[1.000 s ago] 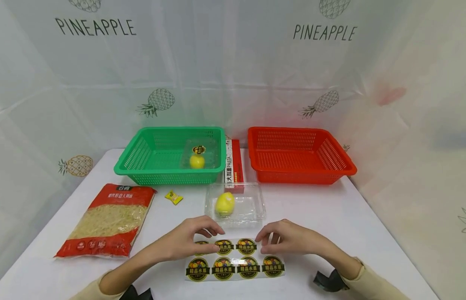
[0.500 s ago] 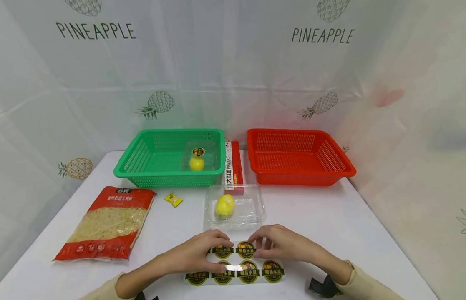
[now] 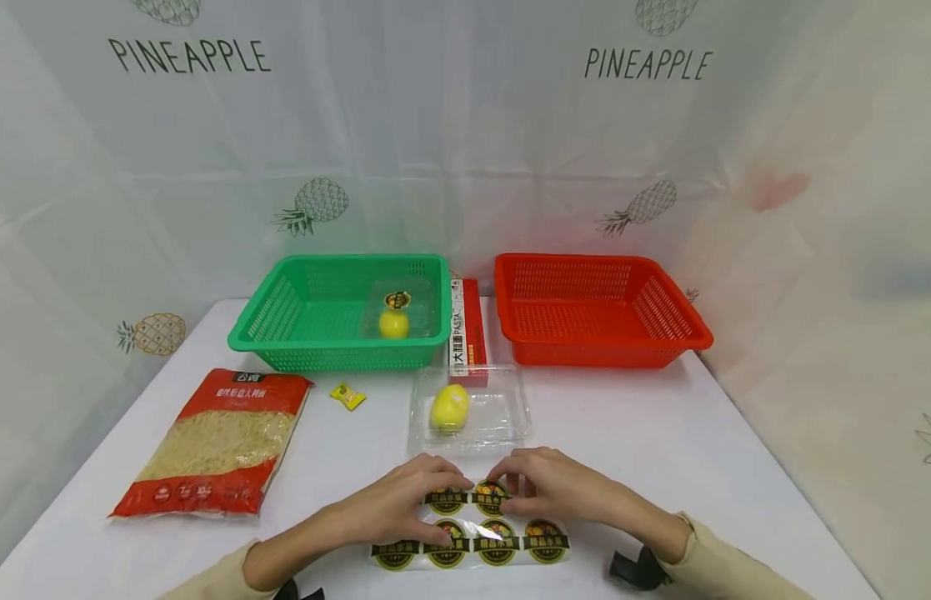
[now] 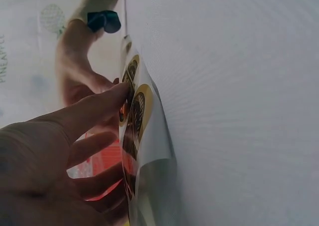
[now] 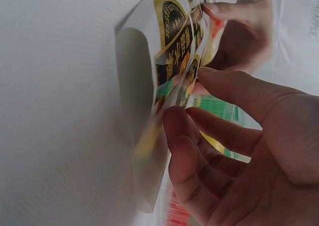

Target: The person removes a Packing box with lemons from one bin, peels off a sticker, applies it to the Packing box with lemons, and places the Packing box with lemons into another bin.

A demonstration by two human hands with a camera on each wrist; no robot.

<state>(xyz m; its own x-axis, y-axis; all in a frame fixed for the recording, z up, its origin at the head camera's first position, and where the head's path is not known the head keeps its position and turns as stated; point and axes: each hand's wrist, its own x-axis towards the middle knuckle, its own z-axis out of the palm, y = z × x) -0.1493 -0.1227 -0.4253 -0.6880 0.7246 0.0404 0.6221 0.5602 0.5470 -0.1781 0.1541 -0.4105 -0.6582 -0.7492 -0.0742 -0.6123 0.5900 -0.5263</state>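
Note:
A white sheet [image 3: 471, 525] of round black-and-gold stickers lies on the table in front of me; its near edge lifts in the wrist views. My left hand [image 3: 393, 504] rests on the sheet's left part, thumb on a lower sticker [image 4: 139, 111], fingers fairly straight. Over the top right sticker [image 3: 490, 497] bends my right hand [image 3: 563, 487]. Its thumb and index finger touch the sheet on either side of that sticker, with a gap between them. Just beyond the sheet stands a clear plastic box [image 3: 503, 408] with a yellow fruit [image 3: 450, 407] in it.
Behind stand a green basket [image 3: 337, 356], holding another stickered clear box [image 3: 423, 308], and a red basket [image 3: 600, 354]. A pasta box [image 3: 474, 333] sits between them. To the left lie a pasta bag [image 3: 217, 442] and a small yellow packet [image 3: 348, 396].
Both hands have drawn closer together over the sheet. My left hand has shifted right and its thumb now rests on the lower row; my right hand has moved left onto the top right sticker.

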